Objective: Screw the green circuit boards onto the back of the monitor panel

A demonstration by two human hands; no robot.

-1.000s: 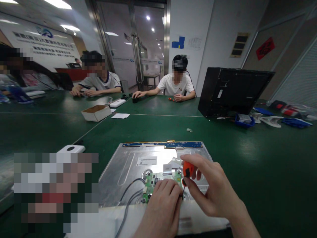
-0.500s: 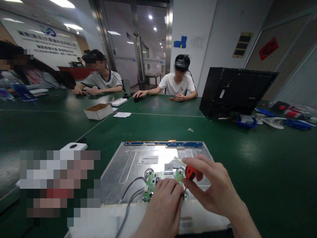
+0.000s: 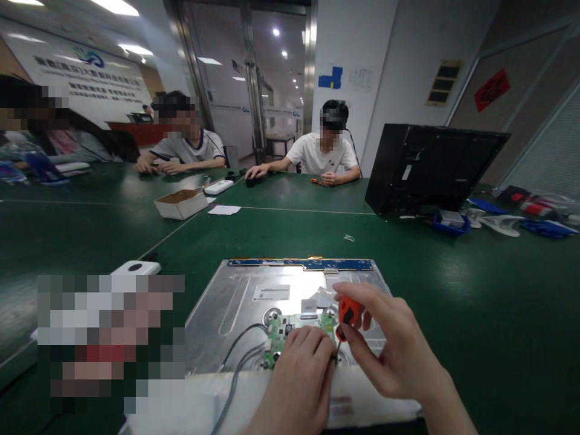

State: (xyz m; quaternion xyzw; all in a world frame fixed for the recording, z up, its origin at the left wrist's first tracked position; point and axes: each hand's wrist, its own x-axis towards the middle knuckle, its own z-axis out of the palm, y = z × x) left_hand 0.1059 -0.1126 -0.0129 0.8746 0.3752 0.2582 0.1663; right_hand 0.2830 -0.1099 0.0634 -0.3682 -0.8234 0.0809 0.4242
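Observation:
My right hand (image 3: 393, 345) grips a short orange-and-black screwdriver (image 3: 348, 312) between thumb and fingers. Its thin shaft points down to the lower right corner of a green circuit board (image 3: 293, 321). Lying over that board, my left hand (image 3: 304, 361) has its fingers curled and pressed together, its fingertips beside the shaft's lower end. Whatever those fingers pinch is hidden, as is the screwdriver's tip. The board sits on the back of a silver metal display panel (image 3: 240, 290). Dark cables (image 3: 238, 374) run from the board's left side.
A blue circuit strip (image 3: 272, 263) lines the panel's far edge. Beyond are an open cardboard box (image 3: 180, 205), a black monitor housing (image 3: 435, 169) and a blue tray (image 3: 451, 223). Several people sit around the green table (image 3: 290, 232). Part of the left foreground is pixelated.
The screwdriver's handle has turned in my right fingers, and more of its orange side shows. My left hand stays in place on the board.

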